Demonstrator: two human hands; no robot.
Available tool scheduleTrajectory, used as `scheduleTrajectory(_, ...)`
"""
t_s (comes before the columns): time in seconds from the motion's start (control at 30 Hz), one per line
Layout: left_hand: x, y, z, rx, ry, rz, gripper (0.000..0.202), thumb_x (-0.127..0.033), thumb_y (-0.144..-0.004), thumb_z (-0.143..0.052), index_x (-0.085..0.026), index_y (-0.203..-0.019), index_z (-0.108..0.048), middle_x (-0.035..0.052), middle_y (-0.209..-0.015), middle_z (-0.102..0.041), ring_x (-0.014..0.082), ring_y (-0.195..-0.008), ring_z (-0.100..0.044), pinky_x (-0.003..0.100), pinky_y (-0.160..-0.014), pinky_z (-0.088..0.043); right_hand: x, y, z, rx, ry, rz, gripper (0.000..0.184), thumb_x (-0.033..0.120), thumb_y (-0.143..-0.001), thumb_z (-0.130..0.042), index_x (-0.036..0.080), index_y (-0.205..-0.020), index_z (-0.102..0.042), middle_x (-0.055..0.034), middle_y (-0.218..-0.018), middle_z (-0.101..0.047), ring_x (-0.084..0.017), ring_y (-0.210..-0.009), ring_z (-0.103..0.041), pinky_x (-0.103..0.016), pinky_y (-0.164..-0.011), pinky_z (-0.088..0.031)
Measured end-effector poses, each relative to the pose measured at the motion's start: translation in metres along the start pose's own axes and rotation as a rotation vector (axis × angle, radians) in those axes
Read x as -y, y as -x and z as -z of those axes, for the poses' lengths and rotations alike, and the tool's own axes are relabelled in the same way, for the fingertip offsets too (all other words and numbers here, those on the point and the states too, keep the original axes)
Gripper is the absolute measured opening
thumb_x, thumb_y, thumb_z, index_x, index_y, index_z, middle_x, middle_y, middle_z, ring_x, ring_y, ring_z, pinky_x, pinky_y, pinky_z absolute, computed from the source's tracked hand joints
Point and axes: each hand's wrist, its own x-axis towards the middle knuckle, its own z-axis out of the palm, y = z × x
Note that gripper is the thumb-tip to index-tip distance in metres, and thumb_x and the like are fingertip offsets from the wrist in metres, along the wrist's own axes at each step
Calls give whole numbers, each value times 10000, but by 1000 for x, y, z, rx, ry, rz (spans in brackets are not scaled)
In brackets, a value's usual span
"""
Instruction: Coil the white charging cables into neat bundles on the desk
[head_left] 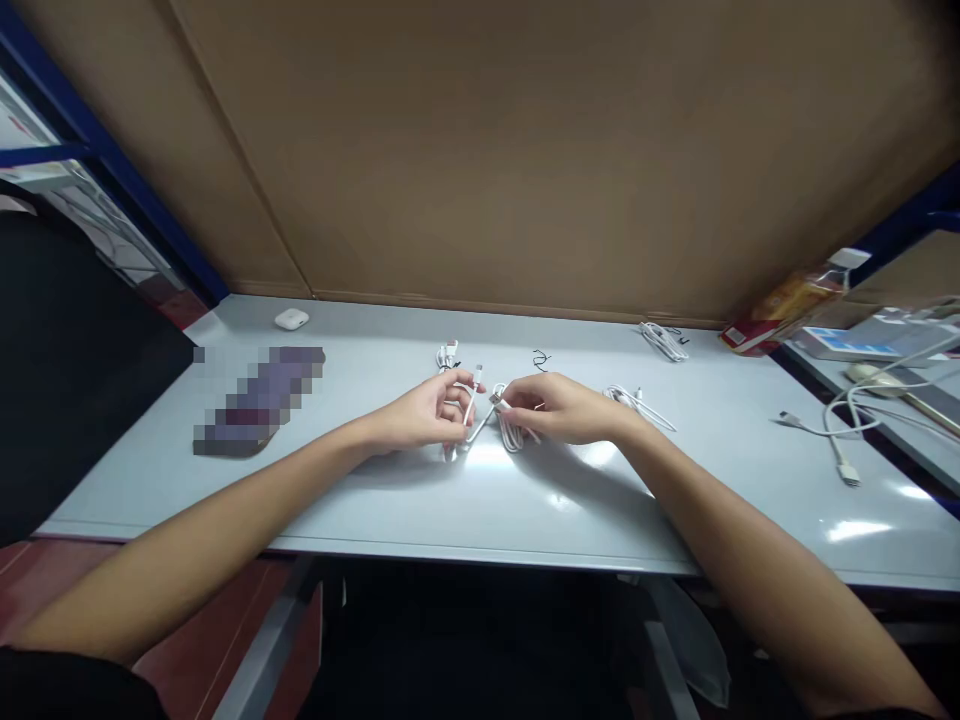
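Observation:
A white charging cable [511, 432] lies partly coiled on the grey table between my hands. My left hand [427, 412] pinches one end of it between thumb and fingers, with the small connector [478, 374] pointing up. Around the coil and near its larger plug [498, 401], my right hand [566, 408] is closed, its fingertips pressed together. Just behind my left hand sits a bundled white cable [448, 354] with a dark tie. Thin black ties [541, 359] lie beyond my right hand. Another coiled white cable [640, 404] rests beside my right wrist, partly hidden by it.
A coiled cable [661, 341] lies near the back panel [487, 180]. At the right are a tilted bottle [787, 305], a loose white cable [844, 430] and a computer mouse [874, 378]. A white earbud case [292, 318] and a pixelated object [259, 400] lie left.

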Motion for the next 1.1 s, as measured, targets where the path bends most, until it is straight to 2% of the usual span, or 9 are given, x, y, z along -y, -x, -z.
scheduleTrajectory(0.07,0,0,0,1,10,-16,446,-229,-810,-765,-226,-1163,-492,-28,-855,-631,118,-637,-644,274,-618,-543,-2,-2,0,41,-184,3,248,371,-995,-550,194,-849,-644,-30,-762,-701,-162,-684,-629,-302,-645,-459)
scheduleTrajectory(0.17,2,-2,-1,5,7,-40,281,-425,-956,-662,-213,-1029,-494,-7,-791,-658,132,-626,-672,265,-592,-540,-6,-7,-6,61,-432,-29,240,409,-981,-609,189,-885,-624,-37,-820,-694,-163,-736,-666,-319,-717,-521)
scheduleTrajectory(0.27,6,-3,-2,14,1,-53,322,-490,-969,-652,-206,-1006,-505,7,-756,-681,143,-638,-688,256,-584,-549,-12,-10,-12,95,-612,-44,218,398,-935,-692,194,-946,-616,-38,-869,-699,-169,-779,-690,-343,-780,-553)
scheduleTrajectory(0.4,8,-2,-3,-6,12,-55,389,-474,-929,-717,-208,-1114,-502,1,-736,-689,149,-625,-692,274,-601,-579,-17,-11,-15,84,-724,-58,255,360,-882,-767,208,-1001,-600,-36,-876,-710,-177,-800,-703,-352,-789,-570)
scheduleTrajectory(0.63,8,-3,-6,-29,-4,-73,406,-469,-926,-724,-201,-1146,-512,4,-746,-688,156,-612,-700,290,-597,-594,-14,-10,-14,26,-672,-83,279,355,-854,-785,210,-944,-564,-25,-791,-720,-191,-768,-720,-345,-736,-565)
scheduleTrajectory(0.77,9,-3,-7,-91,-71,-160,313,-439,-928,-721,-179,-1046,-592,41,-851,-717,146,-646,-696,277,-610,-573,-12,-8,-14,8,-595,-11,216,328,-878,-748,210,-962,-587,-42,-853,-744,-205,-815,-730,-371,-757,-572)
scheduleTrajectory(0.93,9,-2,-8,-131,-153,-245,189,-340,-935,-695,-160,-982,-663,44,-814,-728,156,-714,-699,275,-685,-548,-7,-6,-14,-95,-460,76,116,241,-868,-718,215,-924,-621,-3,-798,-720,-193,-793,-725,-391,-818,-571)
scheduleTrajectory(1.1,6,-1,-9,-143,-219,-286,119,-278,-926,-678,-162,-951,-691,52,-880,-747,156,-778,-704,264,-712,-543,3,-4,-14,-138,-331,90,54,221,-855,-713,204,-861,-662,-44,-968,-719,-198,-825,-726,-390,-821,-581)
